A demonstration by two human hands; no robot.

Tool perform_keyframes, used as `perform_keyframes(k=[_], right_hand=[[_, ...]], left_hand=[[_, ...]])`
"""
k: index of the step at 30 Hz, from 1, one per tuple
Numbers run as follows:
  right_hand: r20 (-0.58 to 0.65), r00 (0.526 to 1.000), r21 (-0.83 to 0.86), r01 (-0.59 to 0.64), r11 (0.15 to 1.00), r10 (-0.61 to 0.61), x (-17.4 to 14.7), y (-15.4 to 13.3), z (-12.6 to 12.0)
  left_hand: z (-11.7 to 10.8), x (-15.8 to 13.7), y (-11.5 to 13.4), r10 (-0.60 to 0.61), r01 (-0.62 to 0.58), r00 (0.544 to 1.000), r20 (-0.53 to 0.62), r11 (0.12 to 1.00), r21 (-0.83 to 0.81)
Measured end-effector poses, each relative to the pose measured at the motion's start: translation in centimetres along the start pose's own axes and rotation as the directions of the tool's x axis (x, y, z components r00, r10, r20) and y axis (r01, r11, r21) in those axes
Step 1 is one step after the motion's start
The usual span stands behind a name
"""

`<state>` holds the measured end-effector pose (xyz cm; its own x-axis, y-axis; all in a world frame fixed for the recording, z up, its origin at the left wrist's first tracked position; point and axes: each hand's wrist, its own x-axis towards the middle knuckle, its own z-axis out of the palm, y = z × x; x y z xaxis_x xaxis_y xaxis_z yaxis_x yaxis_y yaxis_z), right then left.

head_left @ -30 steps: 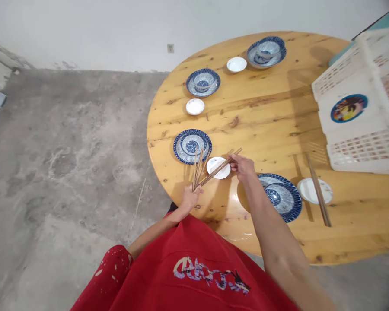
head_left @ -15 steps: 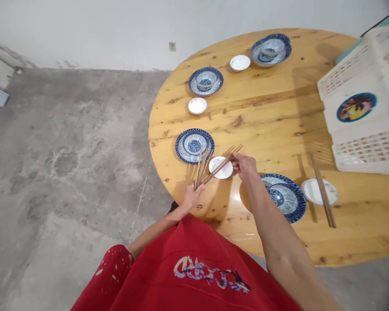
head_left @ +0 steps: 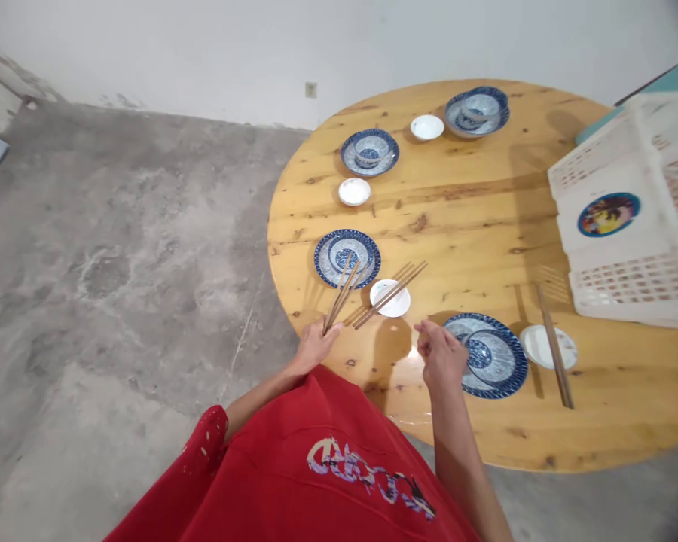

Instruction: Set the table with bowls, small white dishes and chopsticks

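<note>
My left hand [head_left: 315, 348] is closed around several brown chopsticks [head_left: 342, 296], their tips fanned out over the blue-and-white plate [head_left: 319, 260] and its bowl. Across a small white bowl [head_left: 397, 305] rests a pair of chopsticks [head_left: 380, 302], touched by neither hand. My right hand [head_left: 441, 352] holds nothing; its fingers are curled in above the table, just left of another blue-and-white plate [head_left: 500, 390] with a bowl on it. Part of that plate is hidden behind my right hand.
Farther right, chopsticks [head_left: 554, 346] lie across a small white dish [head_left: 534, 345]. A white plastic basket [head_left: 633, 260] stands on the right of the round wooden table [head_left: 457, 233]. Toward the back are more patterned plates [head_left: 394, 156] with bowls and small white dishes [head_left: 354, 192].
My right hand has let go of the pair of chopsticks, leaving it across the small white bowl, and has drawn back toward me. The left hand still holds its bunch.
</note>
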<state>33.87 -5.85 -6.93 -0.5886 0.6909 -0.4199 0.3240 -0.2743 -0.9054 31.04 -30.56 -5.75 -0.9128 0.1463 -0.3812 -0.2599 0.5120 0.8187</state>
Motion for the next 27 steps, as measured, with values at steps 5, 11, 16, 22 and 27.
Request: perform_keyframes(k=[5, 11, 16, 22, 27], right_hand=[[-0.011, 0.995, -0.046, -0.097, 0.994, 0.097, -6.9, 3.1, -1.2], [0.062, 0.997, -0.099, -0.03, 0.995, 0.036, -9.4, 1.4, 0.3], [0.203, 0.973, -0.108, 0.129, 0.986, -0.105, -9.5, -2.2, 2.6], [0.376, 0.91, -0.127, 0.236, 0.963, -0.174, -10.4, -4.6, 2.8], [0.408, 0.879, -0.056, 0.296, 0.954, -0.249, -11.5, -5.0, 0.4]], left_hand=[[-1.0, -0.2, 1.3, 0.015, 0.017, 0.991, 0.131, 0.97, -0.244], [-1.3, -0.6, 3.3, 0.044, 0.152, 0.932, 0.359, 0.852, -0.501], [-1.9, -2.3, 4.5, 0.039, 0.196, 0.906, 0.422, 0.844, -0.5], [-0.7, -5.2, 5.4, 0.125, 0.149, 0.879, 0.459, 0.844, -0.515], [0.5, -7.3, 6.1, 0.163, 0.12, 0.839, 0.52, 0.876, -0.467]])
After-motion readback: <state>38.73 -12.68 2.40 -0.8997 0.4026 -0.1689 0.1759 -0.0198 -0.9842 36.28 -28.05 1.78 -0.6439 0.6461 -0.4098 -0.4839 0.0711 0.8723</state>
